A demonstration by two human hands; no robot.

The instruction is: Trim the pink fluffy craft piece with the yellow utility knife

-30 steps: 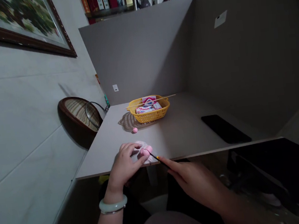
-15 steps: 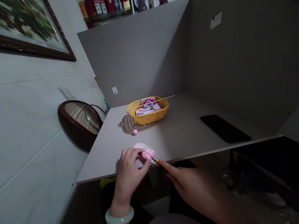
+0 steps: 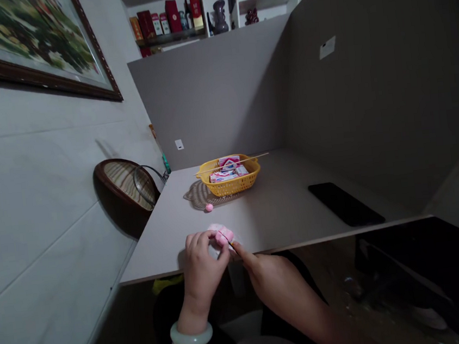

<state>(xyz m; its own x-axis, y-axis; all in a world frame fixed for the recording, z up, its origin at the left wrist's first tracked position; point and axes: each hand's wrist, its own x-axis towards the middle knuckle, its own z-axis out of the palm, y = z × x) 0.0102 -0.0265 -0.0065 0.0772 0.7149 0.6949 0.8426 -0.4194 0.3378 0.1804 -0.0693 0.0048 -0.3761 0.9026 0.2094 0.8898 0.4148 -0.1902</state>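
- Left hand [image 3: 202,270]: fingers [image 3: 198,242] curl closed around a soft pink lump [image 3: 222,238], which rests on a crumpled white tissue [image 3: 216,228].
- Right hand [image 3: 272,278]: fingers [image 3: 244,255] pinch a thin dark tool [image 3: 231,243], its tip at the lump.
- 12 o'clock: small pink ball [image 3: 209,208] on the counter [image 3: 283,215], beside a woven mat [image 3: 194,196].
- 1 o'clock: yellow plastic basket [image 3: 231,185] holding small boxes [image 3: 224,177], a wooden skewer [image 3: 245,161] across it.
- 2 o'clock: black phone [image 3: 341,204].

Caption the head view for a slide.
Left hand holds a pink lump; right hand holds a thin tool to it at a grey desk.
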